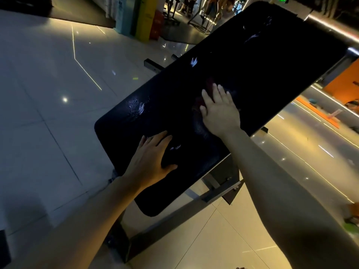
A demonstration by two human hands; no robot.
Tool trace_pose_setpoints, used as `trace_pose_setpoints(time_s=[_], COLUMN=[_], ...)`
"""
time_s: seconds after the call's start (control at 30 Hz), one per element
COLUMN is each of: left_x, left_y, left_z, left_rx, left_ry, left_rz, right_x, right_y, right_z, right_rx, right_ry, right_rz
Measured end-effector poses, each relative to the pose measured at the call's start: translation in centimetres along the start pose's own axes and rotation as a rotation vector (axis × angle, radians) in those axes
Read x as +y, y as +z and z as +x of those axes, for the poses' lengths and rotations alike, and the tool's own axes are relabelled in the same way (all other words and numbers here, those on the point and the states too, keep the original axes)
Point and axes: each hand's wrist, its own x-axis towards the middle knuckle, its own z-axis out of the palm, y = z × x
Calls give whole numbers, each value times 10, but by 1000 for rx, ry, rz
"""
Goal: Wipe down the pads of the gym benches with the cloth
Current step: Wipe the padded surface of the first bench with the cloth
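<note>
Head view: the long black padded gym bench pad (223, 90) runs diagonally. The right hand (218, 109) presses a dark reddish cloth (200, 101) flat mid-pad — fingers straight. The left hand (151, 162) rests open-palmed on the pad's near end, above the grey tiled floor (48, 94).

Glossy pale floor tiles (48, 105) mirror ceiling lights in a dim room. Far off stand a yellow pillar (144, 18) and exercise machines (202, 14). An orange wall (343, 84) glows at the right.

No text, label, brand, number or sign is legible; the far coloured panels (144, 16) are blurred.
</note>
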Motion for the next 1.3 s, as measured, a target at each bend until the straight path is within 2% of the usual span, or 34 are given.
trace_pose_setpoints(time_s=[0.13,0.2,0.4,0.57,0.6,0.67,0.73,0.77,0.83,0.93,1.03,1.1,1.17,1.23,1.3], left_x=[-3,-4,-4,-4,-5,-6,-5,-5,-4,-2,-3,-8,-12,-16,-17], left_y=[3,4,4,8,8,9,9,9,9,7,4,2,0,0,2], left_z=[1,1,2,1,2,2,0,-1,-1,0,-4,-7,-11,-13,-14], left_rx=[7,0,25,33,32,31,31,38,55,64,83,95,100,107,106], left_ry=[2,-2,10,4,4,2,-3,-3,2,-4,12,16,7,-9,-24], left_rz=[-4,-12,4,-4,-3,7,6,-3,-6,-6,-25,-41,-59,-63,-69], right_x=[11,21,-3,4,15,33,32,23,-2,-31,-18,3,15,4,-16], right_y=[7,11,7,6,4,1,-1,0,4,15,12,6,1,3,9], right_z=[-32,-52,-13,-53,-51,-33,-14,-8,-8,-36,-53,-39,-19,-9,-11], right_rx=[31,66,43,-2,30,85,77,74,78,29,-12,20,60,117,141], right_ry=[-184,-211,0,-274,-252,-81,73,86,26,-202,-385,-318,-134,-3,32], right_rz=[-8,-39,-30,-78,-79,-81,-65,-57,-27,-41,-77,-92,-66,-49,-31])
